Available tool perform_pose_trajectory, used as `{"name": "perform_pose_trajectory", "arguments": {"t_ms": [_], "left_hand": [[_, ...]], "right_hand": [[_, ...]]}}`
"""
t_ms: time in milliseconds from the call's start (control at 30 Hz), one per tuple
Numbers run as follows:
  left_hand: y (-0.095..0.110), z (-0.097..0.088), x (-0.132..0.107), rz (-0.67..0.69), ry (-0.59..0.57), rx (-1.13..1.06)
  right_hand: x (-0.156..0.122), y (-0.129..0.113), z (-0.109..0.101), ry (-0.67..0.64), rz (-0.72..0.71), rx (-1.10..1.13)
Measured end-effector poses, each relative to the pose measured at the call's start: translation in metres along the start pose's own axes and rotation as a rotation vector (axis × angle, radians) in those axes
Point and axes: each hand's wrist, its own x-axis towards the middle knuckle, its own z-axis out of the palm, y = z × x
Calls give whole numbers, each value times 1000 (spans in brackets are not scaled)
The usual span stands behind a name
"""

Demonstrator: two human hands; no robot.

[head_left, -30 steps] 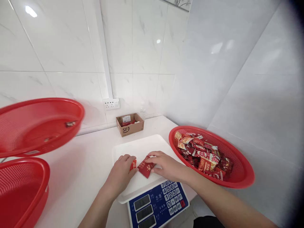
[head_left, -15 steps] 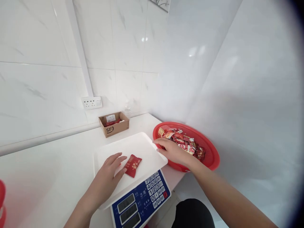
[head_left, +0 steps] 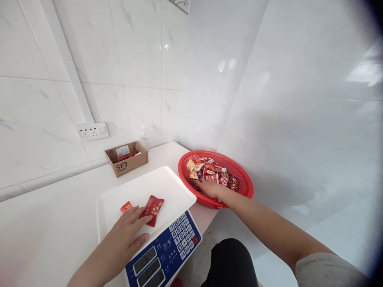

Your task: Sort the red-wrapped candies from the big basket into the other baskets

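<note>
Larger packet [head_left: 154, 206] partly beneath left hand [head_left: 129, 228]

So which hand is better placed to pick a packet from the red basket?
Probably the right hand: it is inside the red basket, among the packets, while the left hand is over the white tray.

This looks like a weighing corner in a shop or small packing room; which of the two cannot be told. The chief sign is the electronic scale [head_left: 169, 243], a counter type with number keys, three display windows and a broad white tray [head_left: 163, 181], standing on a plain white desk [head_left: 60, 211]. Right of the scale, a red perforated basket [head_left: 243, 177] holds many small wrapped snacks [head_left: 212, 178]. Beyond the scale, to its left, sits a cardboard carton [head_left: 134, 162] marked "SF", and behind that rise marble-patterned wall tiles [head_left: 140, 48] with a socket panel [head_left: 92, 131].
</note>
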Motion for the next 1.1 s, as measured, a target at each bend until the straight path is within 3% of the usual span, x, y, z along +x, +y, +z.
{"name": "perform_pose_trajectory", "arguments": {"t_ms": [300, 433, 767, 933, 1100], "left_hand": [[-10, 9, 2, 5, -4, 56], [-12, 10, 0, 7, 18, 33], [-9, 4, 3, -22, 11, 17], [-6, 1, 2, -36, -8, -20], [2, -9, 0, -5, -56, -85]], "right_hand": [[9, -4, 9, 28, 114, 57], [10, 2, 6, 55, 76, 91], [3, 13, -19, 422, 31, 300], [-11, -15, -36, 527, -94, 438], [-19, -69, -37, 380, -318, 589]]}}
